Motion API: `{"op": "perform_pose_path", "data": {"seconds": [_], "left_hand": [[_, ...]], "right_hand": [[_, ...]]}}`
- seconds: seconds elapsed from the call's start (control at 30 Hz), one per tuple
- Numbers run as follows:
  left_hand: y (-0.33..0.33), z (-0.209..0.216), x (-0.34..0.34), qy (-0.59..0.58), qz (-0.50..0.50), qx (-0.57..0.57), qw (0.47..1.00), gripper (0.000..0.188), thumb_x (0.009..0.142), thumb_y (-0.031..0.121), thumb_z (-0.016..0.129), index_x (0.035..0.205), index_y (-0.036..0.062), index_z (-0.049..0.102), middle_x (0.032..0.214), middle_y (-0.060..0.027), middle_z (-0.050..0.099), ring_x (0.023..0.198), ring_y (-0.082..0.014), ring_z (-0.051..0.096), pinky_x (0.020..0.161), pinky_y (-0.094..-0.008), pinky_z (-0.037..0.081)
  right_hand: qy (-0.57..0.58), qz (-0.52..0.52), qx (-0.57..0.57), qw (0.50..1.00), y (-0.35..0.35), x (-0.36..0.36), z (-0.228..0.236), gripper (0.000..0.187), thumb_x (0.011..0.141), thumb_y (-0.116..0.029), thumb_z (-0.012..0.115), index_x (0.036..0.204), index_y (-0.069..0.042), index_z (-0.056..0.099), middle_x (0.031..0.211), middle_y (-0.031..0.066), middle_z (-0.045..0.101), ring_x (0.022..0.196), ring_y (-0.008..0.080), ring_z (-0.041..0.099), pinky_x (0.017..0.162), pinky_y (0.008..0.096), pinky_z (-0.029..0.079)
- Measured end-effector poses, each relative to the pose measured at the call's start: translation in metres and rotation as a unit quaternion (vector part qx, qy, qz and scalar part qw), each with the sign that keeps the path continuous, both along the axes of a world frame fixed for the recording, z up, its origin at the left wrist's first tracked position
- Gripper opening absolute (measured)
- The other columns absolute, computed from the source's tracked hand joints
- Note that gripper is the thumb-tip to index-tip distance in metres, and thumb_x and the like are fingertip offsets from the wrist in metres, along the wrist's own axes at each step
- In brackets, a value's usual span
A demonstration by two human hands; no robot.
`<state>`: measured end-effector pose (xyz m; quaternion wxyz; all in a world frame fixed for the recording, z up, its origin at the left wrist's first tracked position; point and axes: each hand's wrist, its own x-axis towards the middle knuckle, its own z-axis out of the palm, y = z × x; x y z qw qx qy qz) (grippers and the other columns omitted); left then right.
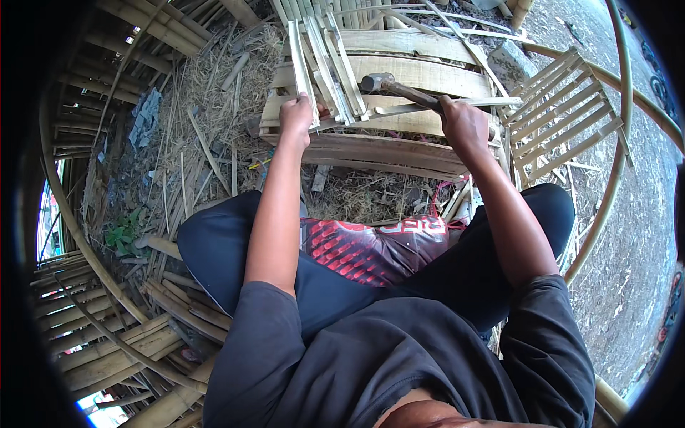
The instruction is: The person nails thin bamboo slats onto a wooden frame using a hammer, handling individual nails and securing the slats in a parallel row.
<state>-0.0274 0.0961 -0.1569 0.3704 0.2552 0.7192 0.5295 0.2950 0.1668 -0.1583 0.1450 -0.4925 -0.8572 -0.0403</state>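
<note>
My right hand (pixel 466 130) is wrapped round the wooden handle of a hammer (pixel 412 93). Its metal head points left over a low slatted wooden bench (pixel 421 73). My left hand (pixel 296 118) grips the near left corner of a bamboo slat frame (pixel 330 68), made of narrow split strips, which slants away across the bench's left side. Some of the left fingers are hidden behind the outer strip. Between the two hands a thin bamboo strip (pixel 410 109) lies crosswise, its left end close to the frame's near end and its right end beneath my right hand.
A slatted bamboo panel (pixel 564 118) leans beside the bench on the right, near a grey stone (pixel 511 63). Straw and loose strips cover the ground at left. Bamboo poles (pixel 175 321) lie low on the left. A patterned red-and-black cloth (pixel 371 250) lies between my legs.
</note>
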Motion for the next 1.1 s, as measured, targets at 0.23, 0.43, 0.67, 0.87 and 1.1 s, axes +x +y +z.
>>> {"op": "perform_pose_path", "data": {"seconds": [0.23, 0.43, 0.67, 0.87, 1.1], "left_hand": [[-0.015, 0.006, 0.009, -0.038, 0.062, 0.038, 0.997, 0.047, 0.109, 0.025, 0.039, 0.083, -0.0079, 0.061, 0.077, -0.0173, 0.066, 0.064, -0.0276, 0.070, 0.062, -0.0402, 0.062], [-0.015, -0.005, 0.027, -0.086, 0.133, 0.068, 0.985, 0.044, 0.109, 0.024, 0.037, 0.090, -0.0091, 0.060, 0.076, -0.0166, 0.066, 0.063, -0.0276, 0.069, 0.063, -0.0408, 0.063], [-0.014, -0.029, 0.066, -0.149, 0.220, 0.114, 0.957, 0.040, 0.110, 0.027, 0.034, 0.095, -0.0039, 0.055, 0.074, -0.0137, 0.063, 0.061, -0.0242, 0.065, 0.062, -0.0376, 0.059], [-0.010, -0.026, 0.094, -0.160, 0.262, 0.125, 0.944, 0.041, 0.109, 0.025, 0.032, 0.105, -0.0079, 0.055, 0.089, -0.0168, 0.065, 0.077, -0.0263, 0.066, 0.077, -0.0391, 0.060], [0.006, -0.044, 0.091, -0.193, 0.309, 0.155, 0.918, 0.043, 0.112, 0.030, 0.030, 0.100, -0.0065, 0.050, 0.083, -0.0159, 0.064, 0.071, -0.0257, 0.067, 0.070, -0.0375, 0.060]], "right_hand": [[0.007, 0.007, 0.007, 1.000, 0.016, -0.017, -0.007, 0.012, 0.089, -0.008, 0.055, 0.094, -0.007, 0.065, 0.074, 0.0162, 0.070, 0.071, 0.0345, 0.072, 0.060, 0.0464, 0.056], [-0.002, -0.002, -0.001, 1.000, 0.043, -0.028, -0.018, 0.022, 0.090, -0.010, 0.057, 0.108, -0.014, 0.067, 0.077, 0.0161, 0.069, 0.072, 0.0363, 0.070, 0.063, 0.0489, 0.054], [0.007, -0.009, 0.005, 1.000, 0.069, -0.043, -0.025, 0.027, 0.090, -0.010, 0.055, 0.113, -0.017, 0.068, 0.076, 0.0140, 0.069, 0.073, 0.0350, 0.071, 0.061, 0.0491, 0.054], [0.008, 0.004, 0.025, 1.000, 0.087, -0.054, -0.033, 0.025, 0.093, -0.012, 0.055, 0.112, -0.018, 0.069, 0.077, 0.0134, 0.069, 0.072, 0.0340, 0.071, 0.060, 0.0480, 0.055], [0.000, 0.000, 0.047, 0.999, 0.097, -0.081, -0.021, 0.019, 0.090, -0.009, 0.057, 0.105, -0.013, 0.068, 0.078, 0.0112, 0.071, 0.076, 0.0305, 0.073, 0.062, 0.0432, 0.057]]}}
